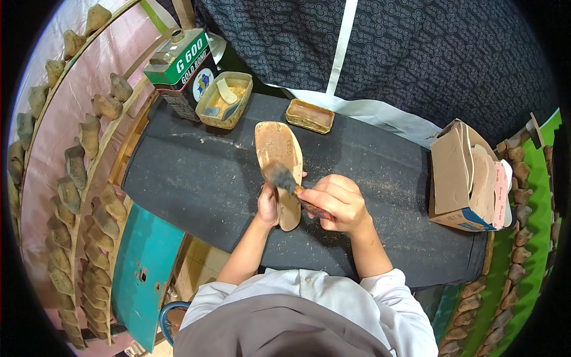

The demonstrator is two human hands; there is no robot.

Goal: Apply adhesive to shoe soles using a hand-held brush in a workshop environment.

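My left hand (269, 205) grips a tan shoe sole (272, 135) from its left side, with fingertips showing past its right edge. The sole's wide end points away from me and its narrow end toward me; a paler band runs along its rim. My right hand (340, 202) is closed around the handle of a brush (278, 175). The dark bristles, smeared by motion, lie over the sole's middle. The brush hides part of the sole there. Both hands are above a dark cloth-covered table (196, 166).
A green and black metal can (184, 89) and a plastic tub (226, 122) holding scraps stand at the back left. Behind the sole is a small tray (310, 116). At right, a cardboard box (450, 190) holds flat pieces. Racks of shoe lasts (74, 169) flank the table.
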